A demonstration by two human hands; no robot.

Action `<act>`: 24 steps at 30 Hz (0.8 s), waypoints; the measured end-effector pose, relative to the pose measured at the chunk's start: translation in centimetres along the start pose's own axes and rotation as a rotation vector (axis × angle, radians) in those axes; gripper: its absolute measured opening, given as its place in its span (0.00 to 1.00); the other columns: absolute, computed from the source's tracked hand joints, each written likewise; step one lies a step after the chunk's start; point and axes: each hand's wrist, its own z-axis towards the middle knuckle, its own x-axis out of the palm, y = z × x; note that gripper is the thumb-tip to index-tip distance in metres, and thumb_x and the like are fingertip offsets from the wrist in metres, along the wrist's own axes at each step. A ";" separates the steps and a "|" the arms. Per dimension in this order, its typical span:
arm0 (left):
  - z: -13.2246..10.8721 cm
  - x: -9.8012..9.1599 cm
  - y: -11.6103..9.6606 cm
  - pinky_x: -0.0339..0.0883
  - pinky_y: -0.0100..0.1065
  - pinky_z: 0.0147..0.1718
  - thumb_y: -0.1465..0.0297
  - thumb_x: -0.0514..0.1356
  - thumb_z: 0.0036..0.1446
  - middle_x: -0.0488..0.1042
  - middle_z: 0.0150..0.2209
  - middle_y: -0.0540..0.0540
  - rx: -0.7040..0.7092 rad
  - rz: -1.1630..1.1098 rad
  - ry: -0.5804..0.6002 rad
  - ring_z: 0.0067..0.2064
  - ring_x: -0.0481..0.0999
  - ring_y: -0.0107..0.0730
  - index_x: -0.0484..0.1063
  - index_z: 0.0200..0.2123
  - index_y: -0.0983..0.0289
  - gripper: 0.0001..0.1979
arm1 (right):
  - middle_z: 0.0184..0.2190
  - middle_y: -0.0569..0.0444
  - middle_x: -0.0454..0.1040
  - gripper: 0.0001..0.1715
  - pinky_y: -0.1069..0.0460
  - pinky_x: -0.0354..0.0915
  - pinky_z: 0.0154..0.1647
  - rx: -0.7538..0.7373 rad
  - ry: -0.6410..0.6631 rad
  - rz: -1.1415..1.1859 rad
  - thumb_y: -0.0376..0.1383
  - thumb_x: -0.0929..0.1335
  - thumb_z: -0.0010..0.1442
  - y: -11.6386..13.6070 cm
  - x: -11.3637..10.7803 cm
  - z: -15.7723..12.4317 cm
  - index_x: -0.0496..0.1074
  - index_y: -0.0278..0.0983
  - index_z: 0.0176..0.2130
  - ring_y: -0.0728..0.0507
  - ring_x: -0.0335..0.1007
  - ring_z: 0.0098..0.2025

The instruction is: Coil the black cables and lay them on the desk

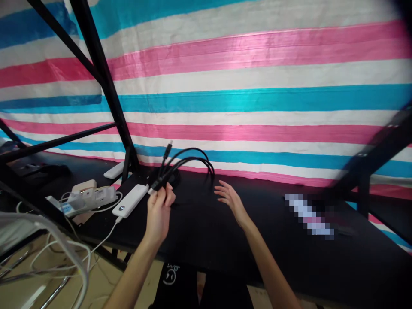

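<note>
My left hand (pixel 160 207) is closed around a bundle of black cable (pixel 189 161) that loops up and over above the black table (pixel 225 240). One plug end (pixel 168 151) of the cable sticks up past my fingers. Just left of that hand lies a white power bank (pixel 130 200) with a white lead running off the table edge. My right hand (pixel 230 198) hovers open over the table, fingers spread, a short way right of the cable loops and holding nothing.
A white power strip with plugs and adapters (pixel 86 198) sits at the table's left. Black metal frame bars (pixel 103 81) rise at left and another at right (pixel 376 159). A striped pink, blue and white sheet (pixel 257 86) hangs behind. White cables (pixel 64 253) trail to the floor.
</note>
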 end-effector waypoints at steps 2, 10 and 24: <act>-1.9 0.1 1.6 0.55 0.27 0.24 0.60 0.64 0.53 0.52 0.19 0.44 -0.108 -0.042 0.031 0.22 0.53 0.23 0.70 0.30 0.65 0.13 | 0.42 0.46 0.74 0.35 0.48 0.69 0.36 -0.023 0.026 0.066 0.59 0.58 0.58 2.6 1.7 -1.7 0.64 0.39 0.53 0.41 0.74 0.40; -4.8 -2.8 3.9 0.64 0.44 0.36 0.53 0.49 0.54 0.62 0.27 0.54 -0.547 -0.174 0.165 0.31 0.66 0.37 0.71 0.38 0.61 0.21 | 0.18 0.65 0.47 0.24 0.59 0.39 0.12 0.134 -0.178 0.378 0.52 0.68 0.55 7.0 1.3 -7.7 0.70 0.40 0.44 0.56 0.38 0.15; -5.8 -4.7 2.5 0.69 0.40 0.42 0.54 0.67 0.45 0.75 0.33 0.53 -0.625 -0.172 0.146 0.39 0.77 0.42 0.70 0.25 0.62 0.17 | 0.19 0.63 0.65 0.25 0.63 0.50 0.10 0.165 -0.372 0.652 0.52 0.75 0.45 7.1 -0.4 -7.9 0.67 0.38 0.34 0.56 0.55 0.15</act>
